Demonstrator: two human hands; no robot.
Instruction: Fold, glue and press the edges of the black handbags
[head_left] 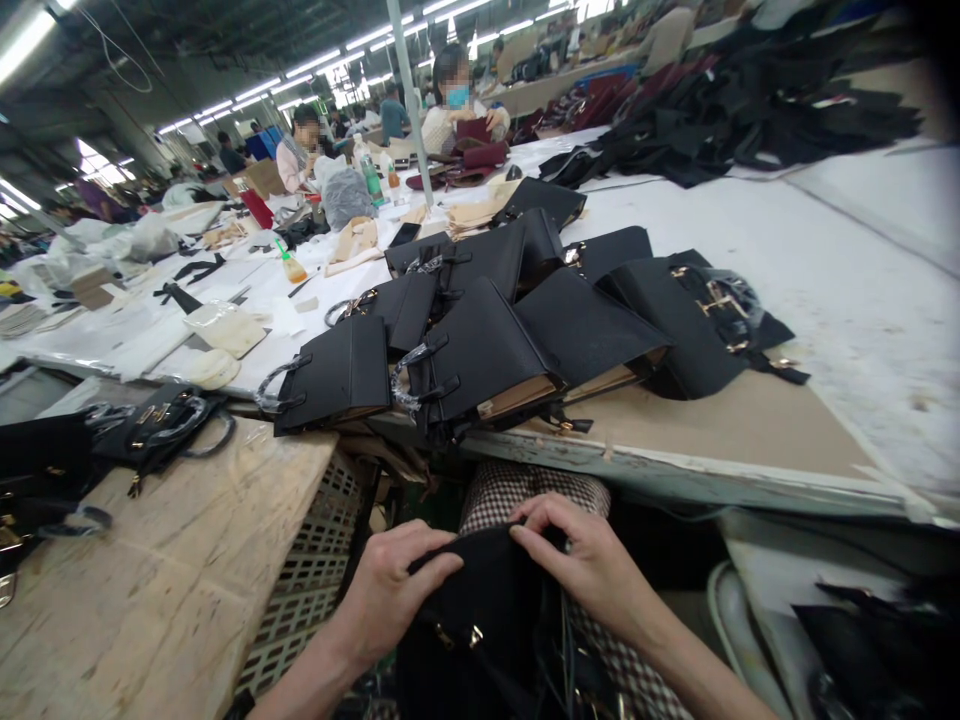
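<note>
A black handbag [484, 625] with small gold fittings rests on my lap over checked trousers. My left hand [394, 590] grips its left upper edge, fingers curled onto the fabric. My right hand [589, 560] pinches the top rim from the right, fingertips pressed into the bag. Just beyond my knees, several finished black handbags [480, 355] with wrapped handles lie overlapping on the edge of the long white worktable [847, 300].
A wooden side table [165, 570] at left carries more black bags [161, 425]. A white plastic crate [319, 545] stands beside my left knee. Dark bag parts [750, 110] pile up at far right. Seated people work at the table's far end, near bottles and tan pieces.
</note>
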